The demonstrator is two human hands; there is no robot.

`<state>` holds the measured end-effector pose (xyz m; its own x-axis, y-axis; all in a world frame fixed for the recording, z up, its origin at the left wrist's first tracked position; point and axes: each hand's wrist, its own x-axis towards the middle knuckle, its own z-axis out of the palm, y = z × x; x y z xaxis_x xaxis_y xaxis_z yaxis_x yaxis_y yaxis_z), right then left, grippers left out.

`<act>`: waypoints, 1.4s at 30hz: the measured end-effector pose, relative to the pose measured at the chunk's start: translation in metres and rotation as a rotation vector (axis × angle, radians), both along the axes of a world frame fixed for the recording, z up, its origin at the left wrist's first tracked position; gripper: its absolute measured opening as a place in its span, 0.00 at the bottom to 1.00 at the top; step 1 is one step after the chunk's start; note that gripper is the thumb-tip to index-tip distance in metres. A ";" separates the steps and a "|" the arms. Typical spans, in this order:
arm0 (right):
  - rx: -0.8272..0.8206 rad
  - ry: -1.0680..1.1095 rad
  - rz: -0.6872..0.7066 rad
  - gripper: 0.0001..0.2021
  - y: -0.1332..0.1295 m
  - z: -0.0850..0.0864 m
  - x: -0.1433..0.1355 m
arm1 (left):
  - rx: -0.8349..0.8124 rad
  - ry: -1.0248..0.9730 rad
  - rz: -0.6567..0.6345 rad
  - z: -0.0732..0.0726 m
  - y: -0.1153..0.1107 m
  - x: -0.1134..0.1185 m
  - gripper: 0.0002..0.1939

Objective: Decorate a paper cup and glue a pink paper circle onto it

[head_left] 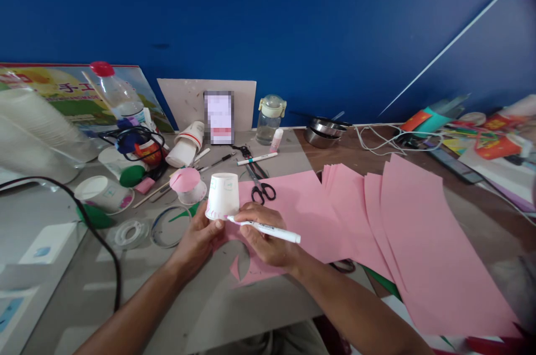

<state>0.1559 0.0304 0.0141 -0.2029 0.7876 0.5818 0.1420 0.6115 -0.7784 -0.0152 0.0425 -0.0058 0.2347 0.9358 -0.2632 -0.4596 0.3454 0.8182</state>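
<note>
My left hand (204,233) is closed round the lower rim of an upside-down white paper cup (224,194). Green drawn marks show on the cup's side, and pink strokes run along its rim. My right hand (264,238) grips a white marker (276,231), its tip touching the cup near the rim. Below both hands lies pink paper (293,215) with a curved piece cut out of it. Black-handled scissors (263,193) rest on that paper just beyond my right hand. Left of the cup stands a small tub with a pink paper top (185,180).
A phone (219,118) leans on a board at the back, beside a lidded water jug (270,119). More pink sheets (435,254) fan out at right. Tape rolls (128,234), a black cable (106,243) and stacked plastic cups (37,132) lie at left.
</note>
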 end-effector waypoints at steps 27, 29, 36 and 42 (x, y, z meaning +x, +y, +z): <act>-0.104 0.072 -0.010 0.08 0.000 0.001 0.000 | -0.009 0.009 0.014 0.006 0.001 0.002 0.28; -0.097 0.063 -0.001 0.08 0.000 0.000 0.000 | -0.012 0.002 0.012 0.006 0.001 0.002 0.28; -0.069 0.075 -0.004 0.07 0.000 -0.001 0.000 | -0.006 0.023 0.016 0.005 0.000 0.001 0.26; -0.096 0.082 -0.032 0.08 0.000 -0.001 -0.001 | -0.022 0.001 0.016 0.008 0.000 0.003 0.28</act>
